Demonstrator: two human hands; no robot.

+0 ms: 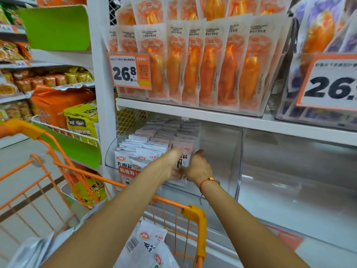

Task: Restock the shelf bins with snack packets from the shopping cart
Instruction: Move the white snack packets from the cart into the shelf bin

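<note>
Snack packets (184,161) upright between both hands' grip, left hand (170,165) and right hand (199,167) clasping them.

On the upper shelf, orange sweet-potato packs (191,60) stand upright in tight rows inside a clear bin, with a second row showing behind and above them. An orange-bordered price tag (130,72) reading 26.8 hangs at the front left of that bin. To the right, purple sweet-potato packs (320,22) fill the neighbouring bin, behind a larger price card (331,84) cut off by the frame edge. A white upright post (100,74) separates this bay from the aisle on the left, where a green sign panel (58,29) tilts outward, and yellow noodle bags (83,120) sit just beside orange noodle bags (52,105) in a white wire basket (63,130).
</note>
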